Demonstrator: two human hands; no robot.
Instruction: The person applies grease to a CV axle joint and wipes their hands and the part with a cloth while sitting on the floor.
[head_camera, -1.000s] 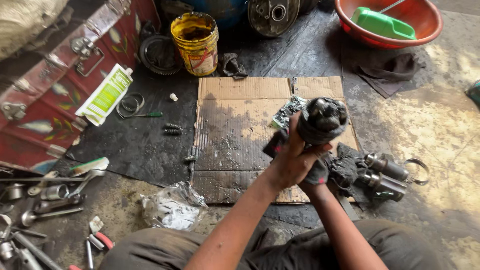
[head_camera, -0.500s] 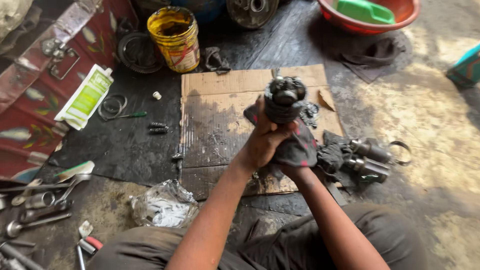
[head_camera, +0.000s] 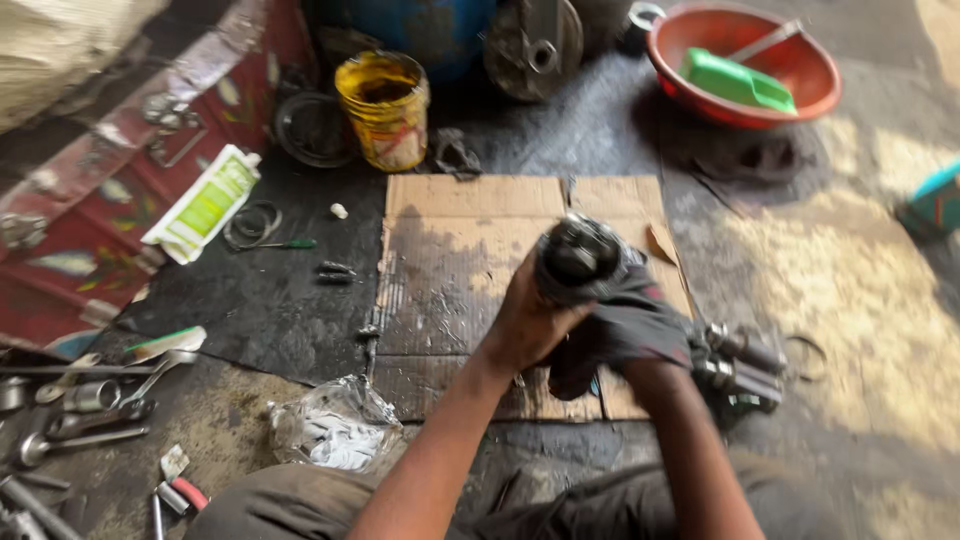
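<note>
My left hand (head_camera: 525, 325) grips the side of a dark greasy round metal joint part (head_camera: 578, 258) held upright over an oil-stained cardboard sheet (head_camera: 450, 260). My right hand (head_camera: 630, 330) is wrapped in a black rag and clasps the same part from below and the right. The part's lower end is hidden by both hands. The view is blurred.
A yellow bucket (head_camera: 383, 108), red basin (head_camera: 800, 95) holding a green scoop (head_camera: 738, 82), metal disc (head_camera: 533, 45) lie at the back. A white-green tube (head_camera: 205, 205) rests on a red case (head_camera: 90, 230). Shaft parts (head_camera: 740, 362) right, tools (head_camera: 80, 400) and plastic bag (head_camera: 335, 425) left.
The part and both hands have come lower and closer to me over the cardboard; the camera view shifted and the rag now covers more of the part's right side.
</note>
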